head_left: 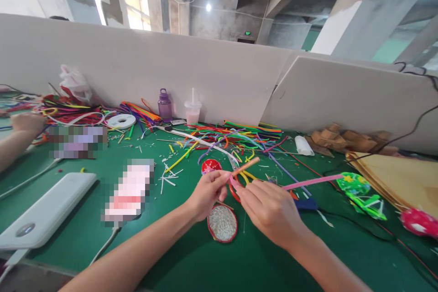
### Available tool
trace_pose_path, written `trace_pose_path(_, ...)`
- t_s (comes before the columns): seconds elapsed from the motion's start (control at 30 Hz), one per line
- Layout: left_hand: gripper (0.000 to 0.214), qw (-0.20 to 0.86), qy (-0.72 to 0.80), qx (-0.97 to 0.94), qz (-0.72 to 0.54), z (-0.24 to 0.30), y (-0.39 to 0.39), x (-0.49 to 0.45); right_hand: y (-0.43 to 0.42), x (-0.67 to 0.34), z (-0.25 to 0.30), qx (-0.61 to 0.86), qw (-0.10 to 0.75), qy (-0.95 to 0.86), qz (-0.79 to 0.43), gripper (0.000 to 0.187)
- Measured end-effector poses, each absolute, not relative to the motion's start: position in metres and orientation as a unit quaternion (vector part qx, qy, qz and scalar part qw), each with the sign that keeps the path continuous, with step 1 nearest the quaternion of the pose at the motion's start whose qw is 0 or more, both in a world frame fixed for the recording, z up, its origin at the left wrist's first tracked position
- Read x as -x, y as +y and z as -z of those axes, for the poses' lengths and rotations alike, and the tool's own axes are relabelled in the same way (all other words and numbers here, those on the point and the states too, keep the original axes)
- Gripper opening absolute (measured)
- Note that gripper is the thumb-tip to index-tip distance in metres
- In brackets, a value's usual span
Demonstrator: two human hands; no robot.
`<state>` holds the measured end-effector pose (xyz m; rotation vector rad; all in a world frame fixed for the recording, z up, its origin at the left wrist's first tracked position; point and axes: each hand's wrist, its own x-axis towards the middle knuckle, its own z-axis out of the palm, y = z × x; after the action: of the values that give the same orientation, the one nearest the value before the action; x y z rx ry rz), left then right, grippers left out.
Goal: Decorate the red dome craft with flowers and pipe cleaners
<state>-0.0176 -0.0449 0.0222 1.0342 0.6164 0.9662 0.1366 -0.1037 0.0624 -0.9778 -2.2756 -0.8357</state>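
My left hand (210, 191) pinches a light brown stick (249, 165) near its lower end; the stick points up to the right. A pink strip that looks like a pipe cleaner (315, 182) meets the stick at my left fingertips. My right hand (270, 205) is closed on this strip close to the stick, and its long tail runs out to the right. Just below my hands lies a round, red-rimmed dish (208, 230) of small white beads. Behind my left fingers is a red piece with pale spots (209, 164). Red and yellow curved pieces are partly hidden between my hands.
Many coloured pipe cleaners (253, 133) lie along the back. A purple bottle (164, 108) and a drink cup (193, 113) stand there. To the left are a white power bank (51, 207) and a blurred phone (128, 191); another person's hand (28, 123) is farther left. Green craft pieces (356, 185) lie right.
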Motion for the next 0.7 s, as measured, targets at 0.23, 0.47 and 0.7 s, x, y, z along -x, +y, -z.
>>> trace_pose_path(0.23, 0.03, 0.739, 0.252, -0.426, -0.457, -0.021, -0.044, 0.018, -0.096, -0.147, -0.045, 0.392, 0.287, -0.85, 0.203, 0.025)
trace_pose_path(0.47, 0.026, 0.659, 0.274, -0.569, -0.408, -0.021, -0.05, 0.016, -0.087, -0.172, -0.048, 0.456, 0.309, -0.825, -0.121, 0.017)
trace_pose_path(0.7, 0.02, 0.519, 0.279, -0.695, -0.412, -0.023, -0.06, 0.019, -0.079, -0.178, -0.057, 0.481, 0.243, -0.803, -0.255, 0.016)
